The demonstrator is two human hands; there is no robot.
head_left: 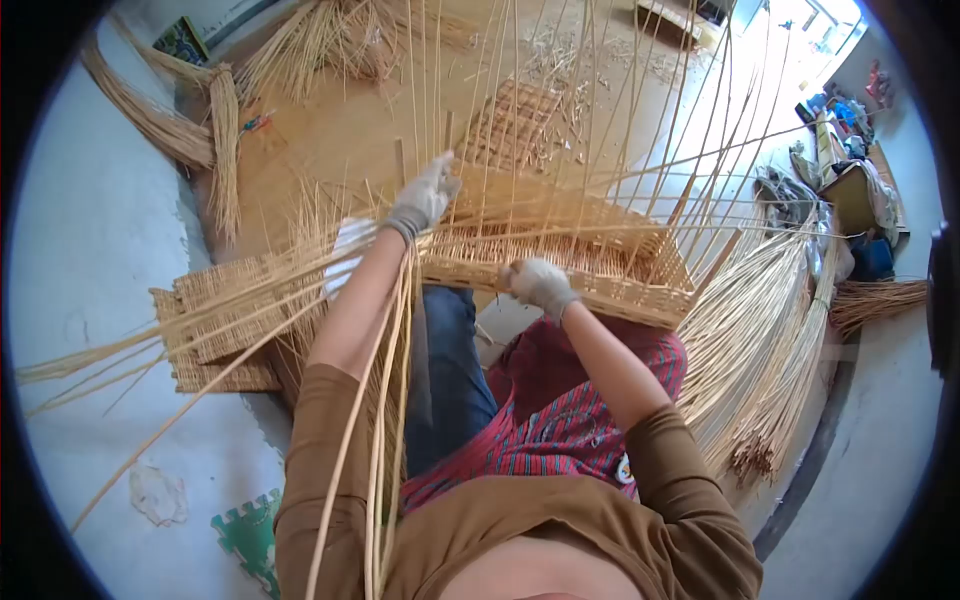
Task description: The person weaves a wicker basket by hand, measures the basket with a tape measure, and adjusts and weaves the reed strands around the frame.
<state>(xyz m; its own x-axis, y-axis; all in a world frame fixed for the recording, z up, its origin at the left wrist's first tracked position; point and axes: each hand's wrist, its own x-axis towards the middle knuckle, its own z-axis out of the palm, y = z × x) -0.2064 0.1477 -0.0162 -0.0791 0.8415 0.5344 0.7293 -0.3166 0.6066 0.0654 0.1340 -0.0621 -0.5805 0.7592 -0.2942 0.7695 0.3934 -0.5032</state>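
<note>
A long woven wicker basket (560, 250) rests across my lap, with tall upright stakes rising from its far side. My left hand (428, 195), in a pale glove, is at the basket's left end beside the upright stakes; its fingers look bent, and what they hold is too small to make out. My right hand (538, 284), also gloved, is closed on the near rim of the basket. Long loose strands (385, 400) run past my left forearm, some down over my arm and others out to the left.
Woven panels (225, 310) lie at the left. Another woven piece (515, 125) is on the floor ahead, near scattered scraps. A large bundle of rods (760, 340) lies at the right. More bundles (310, 45) are at the upper left. A green mat (250, 540) is at the lower left.
</note>
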